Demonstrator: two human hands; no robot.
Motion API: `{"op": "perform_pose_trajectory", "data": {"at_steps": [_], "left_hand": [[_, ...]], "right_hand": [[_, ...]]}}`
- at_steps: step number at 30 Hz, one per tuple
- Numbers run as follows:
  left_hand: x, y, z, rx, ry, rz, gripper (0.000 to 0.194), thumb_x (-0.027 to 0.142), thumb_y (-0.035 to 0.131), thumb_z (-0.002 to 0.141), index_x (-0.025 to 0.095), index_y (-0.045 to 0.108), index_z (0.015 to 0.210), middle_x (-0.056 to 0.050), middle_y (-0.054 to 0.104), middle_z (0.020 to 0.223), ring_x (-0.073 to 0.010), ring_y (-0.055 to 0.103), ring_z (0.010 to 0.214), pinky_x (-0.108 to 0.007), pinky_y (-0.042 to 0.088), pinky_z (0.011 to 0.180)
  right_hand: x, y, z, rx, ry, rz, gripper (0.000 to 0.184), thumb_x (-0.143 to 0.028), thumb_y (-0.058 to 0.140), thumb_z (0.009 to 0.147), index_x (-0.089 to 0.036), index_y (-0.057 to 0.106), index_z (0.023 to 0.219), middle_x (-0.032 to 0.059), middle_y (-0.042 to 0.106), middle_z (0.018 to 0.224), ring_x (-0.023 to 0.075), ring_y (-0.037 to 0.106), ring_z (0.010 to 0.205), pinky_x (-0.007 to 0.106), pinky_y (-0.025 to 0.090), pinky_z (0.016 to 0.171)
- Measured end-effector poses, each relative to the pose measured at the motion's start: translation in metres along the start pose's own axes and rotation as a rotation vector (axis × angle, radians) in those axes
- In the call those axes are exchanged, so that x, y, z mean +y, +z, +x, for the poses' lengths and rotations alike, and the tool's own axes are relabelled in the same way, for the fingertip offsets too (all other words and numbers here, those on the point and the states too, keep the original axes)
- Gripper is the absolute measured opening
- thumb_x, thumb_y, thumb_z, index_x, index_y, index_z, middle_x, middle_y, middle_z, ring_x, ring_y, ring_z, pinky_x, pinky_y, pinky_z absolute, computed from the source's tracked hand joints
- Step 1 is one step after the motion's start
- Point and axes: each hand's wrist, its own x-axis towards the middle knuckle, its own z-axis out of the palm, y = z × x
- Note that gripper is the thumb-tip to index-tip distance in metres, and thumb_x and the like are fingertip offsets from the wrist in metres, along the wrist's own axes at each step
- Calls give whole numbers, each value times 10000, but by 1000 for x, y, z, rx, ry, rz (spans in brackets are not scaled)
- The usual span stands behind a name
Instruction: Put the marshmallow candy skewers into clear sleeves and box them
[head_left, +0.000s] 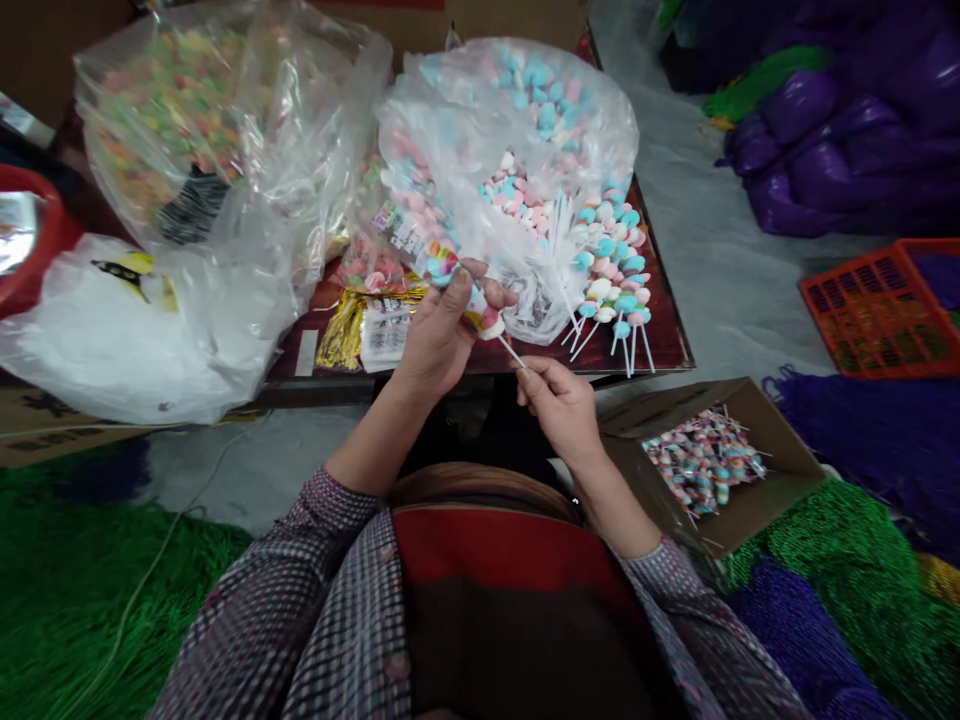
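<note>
My left hand point(442, 330) is closed around a marshmallow skewer point(491, 320) in a colourful printed wrapper, just above the table's front edge. Its white stick points down to the right, and my right hand point(559, 400) pinches the stick's lower end between thumb and fingers. Part of the skewer is hidden behind the left fingers. Beside my left hand lie gold twist ties point(341, 332) and a stack of flat printed wrappers point(382, 335). To the right, several unwrapped marshmallow skewers point(615, 260) are piled with their sticks toward me.
A big clear bag of pink, blue and white marshmallows point(592, 125) stands at the back, with a bag of yellow-green and orange sweets point(172, 100) left of it. A cardboard box point(787, 470) of wrapped skewers sits lower right. An orange crate point(862, 310) is farther right.
</note>
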Motion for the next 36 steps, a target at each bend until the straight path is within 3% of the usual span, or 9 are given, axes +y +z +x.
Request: {"op": "perform_pose_trajectory", "data": {"at_steps": [3, 6, 10, 14, 17, 23, 26, 29, 36], "left_hand": [[-14, -3, -5, -58, -38, 58, 301, 524, 685, 893, 235, 607, 857, 1, 632, 756, -179, 704, 937, -317, 561, 816], [-24, -12, -15, -134, -117, 38, 391, 570, 770, 793, 235, 630, 938, -38, 688, 889, -210, 692, 1042, -320, 564, 814], [-6, -24, -11, -183, -78, -57, 633, 693, 806, 677, 280, 635, 1125, -53, 700, 1189, -244, 677, 1146, -366, 557, 893], [10, -19, 4, -75, 47, -106, 405, 553, 780, 798, 264, 646, 1049, 22, 680, 820, -191, 718, 926, -354, 551, 884], [-6, -8, 0, -26, 6, -122, 269, 409, 796, 810, 235, 624, 922, 70, 539, 604, -136, 670, 700, -306, 542, 757], [-39, -7, -26, -138, -201, -17, 526, 631, 792, 735, 232, 629, 1036, -16, 666, 794, -212, 696, 927, -303, 545, 717], [-36, -18, -26, -170, -130, 79, 509, 667, 729, 787, 226, 665, 1032, -35, 693, 909, -177, 663, 903, -297, 528, 779], [-31, -28, -19, -164, -37, 303, 374, 585, 718, 842, 218, 670, 894, -2, 646, 826, -123, 568, 749, -267, 473, 724], [-29, -36, -16, -119, 125, 692, 342, 441, 697, 890, 219, 563, 666, 18, 536, 626, -134, 446, 625, -290, 328, 620]], "right_hand": [[1, 7, -2, 56, -24, -51, 298, -471, 657, 907, -196, 754, 966, -84, 506, 517, 59, 409, 462, 209, 310, 459], [1, 12, -1, -30, 27, 24, 359, -525, 626, 919, -204, 761, 1004, -96, 466, 475, 57, 373, 415, 212, 294, 436], [4, 11, 0, -93, 77, 115, 382, -571, 657, 886, -216, 762, 983, -107, 433, 449, 53, 339, 387, 212, 265, 412], [8, 12, 0, -145, 102, 118, 409, -597, 669, 869, -207, 747, 968, -112, 422, 436, 52, 338, 385, 209, 246, 406], [8, 19, 1, -118, 88, 95, 459, -645, 652, 862, -199, 721, 945, -109, 435, 453, 50, 347, 386, 208, 251, 403], [6, 22, 5, -87, 52, 138, 447, -649, 598, 906, -212, 630, 819, -112, 414, 451, 44, 316, 374, 211, 242, 403], [9, 18, 5, -68, 51, 121, 422, -632, 580, 927, -221, 629, 843, -116, 398, 435, 49, 309, 371, 212, 230, 407], [13, 14, 5, -56, 38, 71, 416, -630, 565, 935, -227, 632, 856, -110, 406, 457, 56, 331, 391, 215, 264, 426], [21, 6, 3, 26, -84, -155, 482, -501, 526, 988, -256, 563, 1402, -67, 526, 597, 109, 455, 518, 253, 392, 521]]}}
